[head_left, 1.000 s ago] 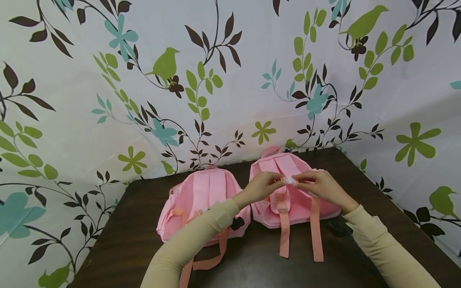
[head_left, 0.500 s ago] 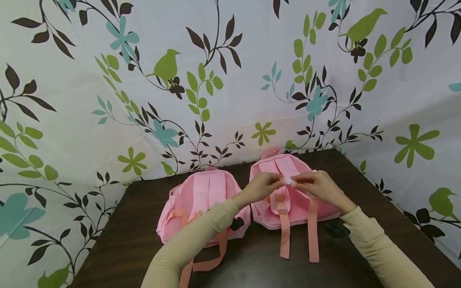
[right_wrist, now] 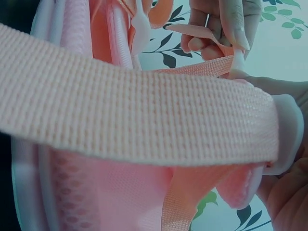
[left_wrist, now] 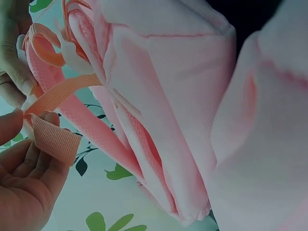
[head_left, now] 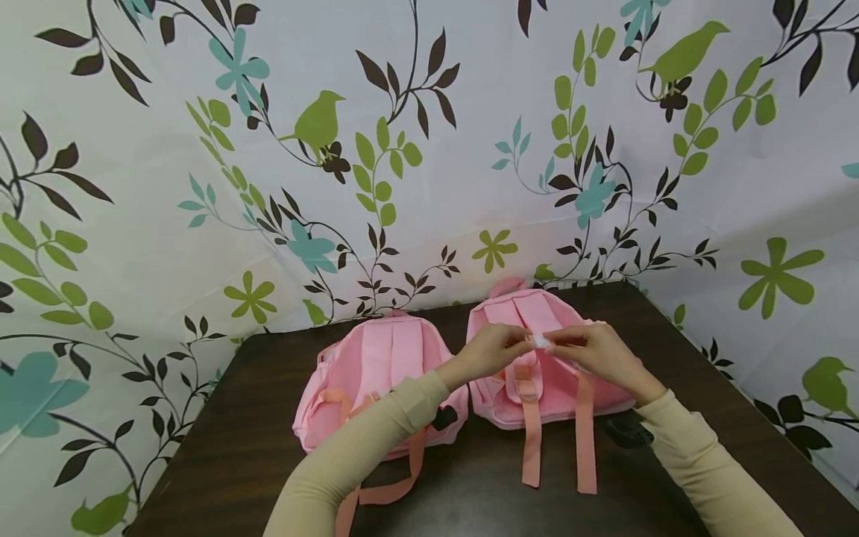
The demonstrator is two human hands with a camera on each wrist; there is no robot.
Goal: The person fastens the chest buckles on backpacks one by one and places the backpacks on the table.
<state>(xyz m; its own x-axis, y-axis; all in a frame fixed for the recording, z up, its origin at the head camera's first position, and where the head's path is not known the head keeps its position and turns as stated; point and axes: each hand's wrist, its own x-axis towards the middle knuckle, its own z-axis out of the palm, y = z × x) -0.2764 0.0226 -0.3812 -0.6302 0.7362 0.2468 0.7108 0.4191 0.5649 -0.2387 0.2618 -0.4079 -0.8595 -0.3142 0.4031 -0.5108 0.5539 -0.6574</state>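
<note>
Two pink backpacks lie side by side on a dark table. Over the right backpack (head_left: pixel 557 395), my left hand (head_left: pixel 488 349) and right hand (head_left: pixel 600 354) meet at a small white buckle (head_left: pixel 539 341), pinching it from either side. In the left wrist view, the left hand's thumb and fingers grip a peach webbing strap (left_wrist: pixel 57 139) whose loose end folds over the fingers. A white plastic piece (right_wrist: pixel 238 62) shows between the fingertips in the right wrist view. There, a wide peach strap (right_wrist: pixel 144 115) with a white slider (right_wrist: pixel 290 132) crosses in front of the right hand and partly hides it.
The left backpack (head_left: pixel 396 350) sits beside it, its peach strap (head_left: pixel 396 488) looping over the table (head_left: pixel 208 432). Two strap ends hang in front of the right backpack. Near the right sleeve lies a black object (head_left: pixel 628 431). A patterned cloth (head_left: pixel 429 186) stands behind the table.
Both hands stay at the white buckle, with less of it showing between the fingertips. The right-hand hanging strap has shifted slightly left, and the head view has tilted a little.
</note>
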